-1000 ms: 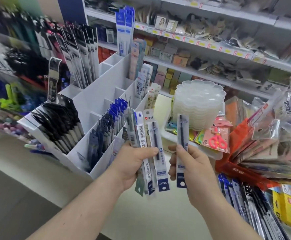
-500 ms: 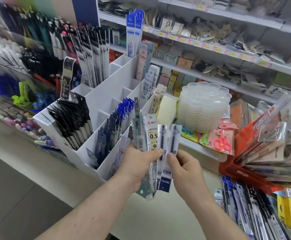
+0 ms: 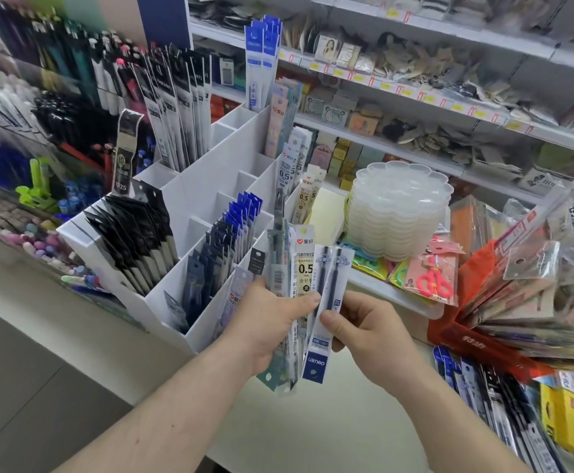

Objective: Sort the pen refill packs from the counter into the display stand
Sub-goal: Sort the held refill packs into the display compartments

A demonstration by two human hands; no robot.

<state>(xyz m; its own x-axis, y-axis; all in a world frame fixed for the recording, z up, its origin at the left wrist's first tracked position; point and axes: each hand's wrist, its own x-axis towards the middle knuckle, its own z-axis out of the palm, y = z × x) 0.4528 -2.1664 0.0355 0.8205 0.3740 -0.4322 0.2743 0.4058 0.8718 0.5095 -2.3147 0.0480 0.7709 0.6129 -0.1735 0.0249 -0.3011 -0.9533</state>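
Left hand (image 3: 272, 322) grips a fanned bundle of refill packs (image 3: 287, 302), labels up for reading | right hand (image 3: 364, 322), close beside, pinches one blue-footed pack (image 3: 326, 302) | display stand (image 3: 210, 186) just beyond the left hand | more packs (image 3: 477, 397) under the right forearm

Refill packs (image 3: 304, 295) — glossy plastic; stand (image 3: 196, 189) — matt white.

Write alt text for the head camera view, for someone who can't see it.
A person's left hand grips a fan of pen refill packs while the right hand pinches one blue-labelled pack beside them, above a counter, next to a white display stand partly filled with refills.
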